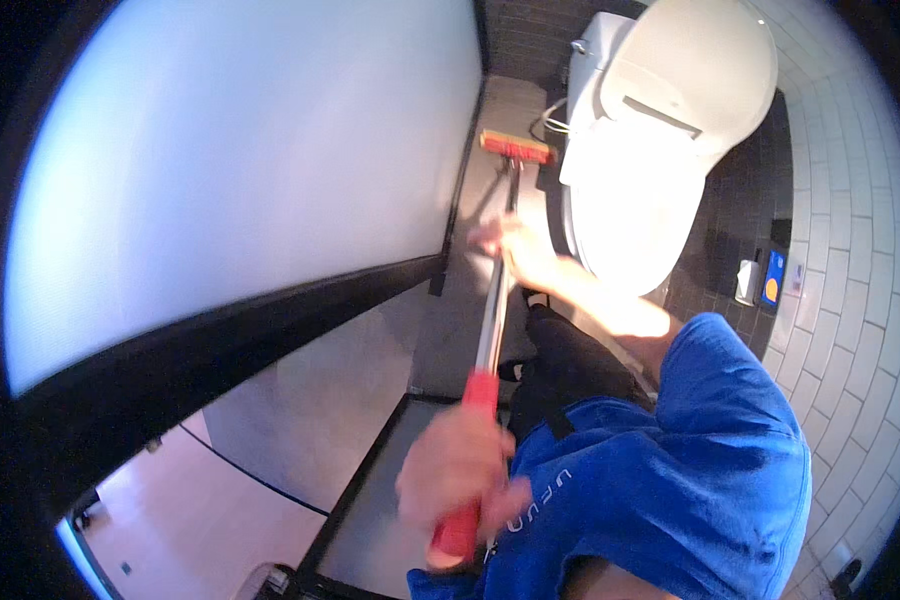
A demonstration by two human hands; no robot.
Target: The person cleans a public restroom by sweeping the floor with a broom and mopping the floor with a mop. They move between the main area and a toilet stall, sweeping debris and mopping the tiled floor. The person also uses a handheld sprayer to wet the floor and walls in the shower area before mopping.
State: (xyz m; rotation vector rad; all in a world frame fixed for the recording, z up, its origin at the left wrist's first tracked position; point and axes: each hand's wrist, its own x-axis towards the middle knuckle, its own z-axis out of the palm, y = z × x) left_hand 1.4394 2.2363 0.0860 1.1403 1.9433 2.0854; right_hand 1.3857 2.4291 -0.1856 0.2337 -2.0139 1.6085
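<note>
One frosted panel [250,150] takes up the left of your view, its thick black frame [270,315] running in a curve beneath; below that, at lower left, a pale pinkish floor [210,500]. Next, your left hand [458,470], slightly blurred, clamped on the red grip [481,389] at the near end of a long-handled mop [490,335]. The mop slants up and away from you, its metal shaft running past your shoes. Your right hand [512,245] closes around that shaft farther along, fingers blurred; hands well apart from each other, both on the same handle. Beyond it, the red-and-yellow mop head [515,147] is down on the grey floor [520,100], between the panel's edge and the toilet. Your dark trousers [580,350] come next. Then the white toilet [635,210], lid raised, bowl washed out by glare, a thin pale hose [555,123] beside its tank. Your blue shirt [670,450] fills lower right. Farther over, a small white item [746,282], kind unclear, sits just beside a blue packet [773,278], near the white brick-tiled wall [850,220].
</note>
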